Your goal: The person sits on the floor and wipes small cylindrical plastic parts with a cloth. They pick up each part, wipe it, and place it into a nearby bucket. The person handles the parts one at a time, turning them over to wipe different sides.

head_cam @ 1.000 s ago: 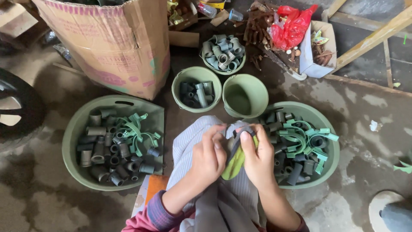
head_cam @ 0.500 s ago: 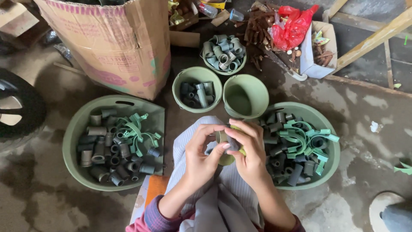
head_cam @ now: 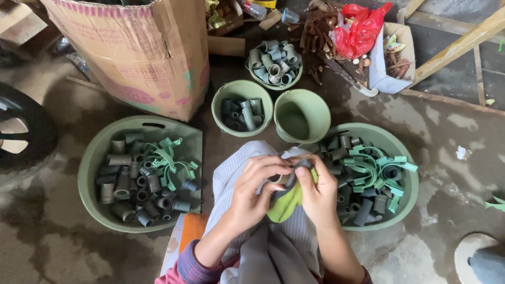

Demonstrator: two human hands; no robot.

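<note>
Stained concrete floor (head_cam: 452, 131) w/ wooden beam (head_cam: 463, 44), dim daylight.

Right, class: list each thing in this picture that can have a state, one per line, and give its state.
Cardboard box: open at the top, upright.
Left basin: part full of grey pipe pieces and green clips.
Right basin: part full of the same.
Small bowl: holds several grey pieces.
Bucket: empty.
Left hand: closed on a grey piece.
Right hand: gripping it too.
</note>
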